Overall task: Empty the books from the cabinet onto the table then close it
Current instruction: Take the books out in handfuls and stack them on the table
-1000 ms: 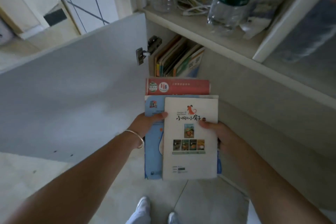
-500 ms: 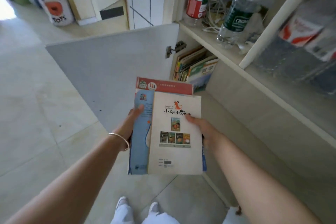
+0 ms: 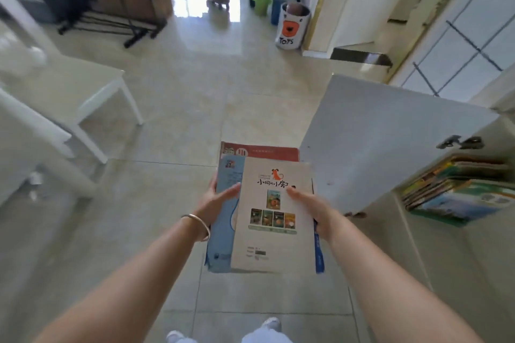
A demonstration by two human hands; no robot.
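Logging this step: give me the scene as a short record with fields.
held: stack of books, white cover on top, blue and red ones beneath
left hand: grips the stack's left edge
right hand: grips its right edge
cabinet door: open
in cabinet: more books remain
table: white, ahead to the left
floor: TOYS bin far ahead

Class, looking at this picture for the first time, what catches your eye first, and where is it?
A stack of books held centre frame by the left hand and right hand. At right, the open cabinet door and more books inside.
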